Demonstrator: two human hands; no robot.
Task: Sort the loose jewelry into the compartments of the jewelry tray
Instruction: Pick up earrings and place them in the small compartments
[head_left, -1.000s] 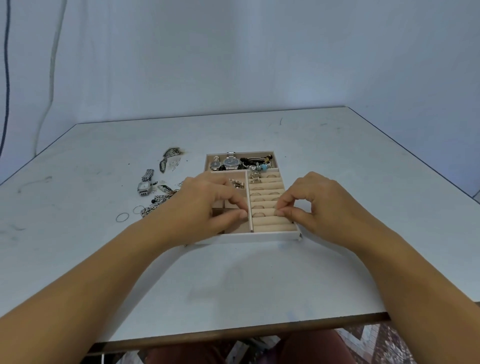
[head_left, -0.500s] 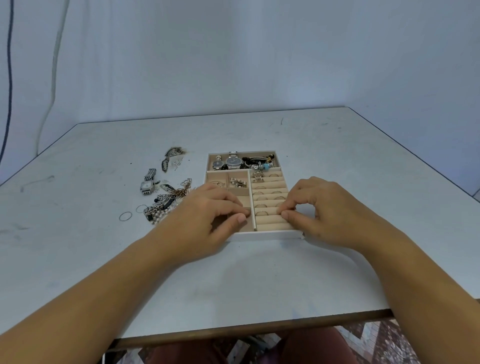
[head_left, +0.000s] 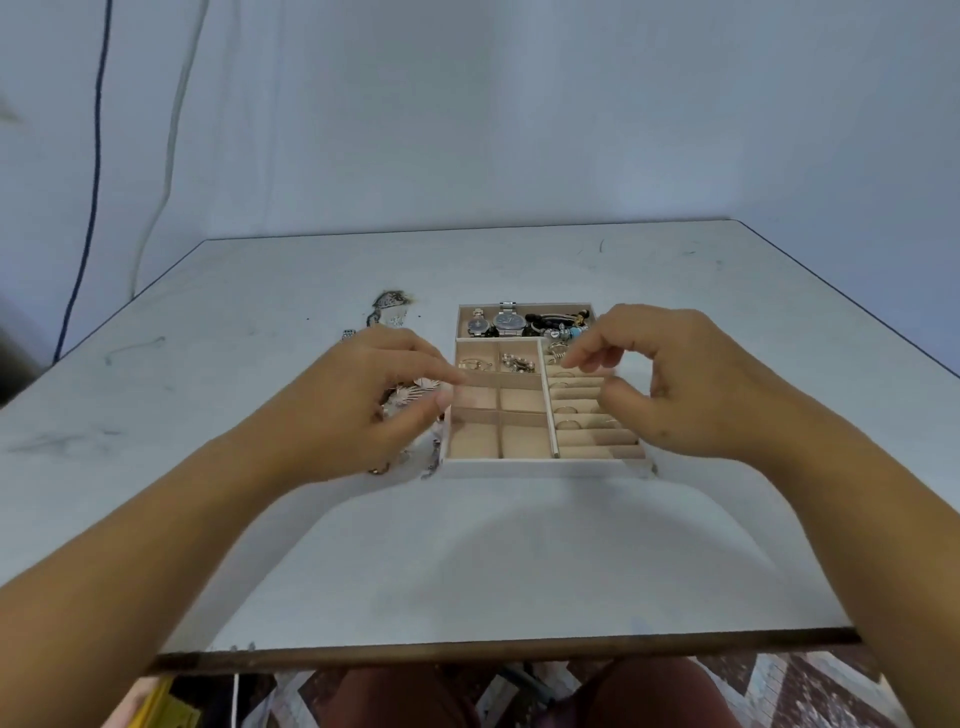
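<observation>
The jewelry tray (head_left: 545, 467) has a white rim and beige compartments and lies mid-table. Its back compartment holds two watches (head_left: 493, 323) and dark bracelets (head_left: 561, 325). The two rear small squares hold small pieces (head_left: 517, 364); the other squares look bare. Rings sit in the ring rolls (head_left: 587, 415) on the right. My left hand (head_left: 363, 400) hovers at the tray's left edge, above loose jewelry (head_left: 415, 387), fingers apart and blurred. My right hand (head_left: 685, 384) is raised over the ring rolls, index and thumb apart, nothing visible between them.
More loose pieces lie left of the tray: a patterned piece (head_left: 389, 304) further back, a chain (head_left: 431, 462) and a small ring (head_left: 379, 470) by the tray's front left corner. The table's front edge (head_left: 467, 649) is close to my lap. Cables hang on the wall at left.
Both hands have left the tray's front part. The left hand moved to the tray's left edge. The right hand lifted and its pinch on the ring rolls opened.
</observation>
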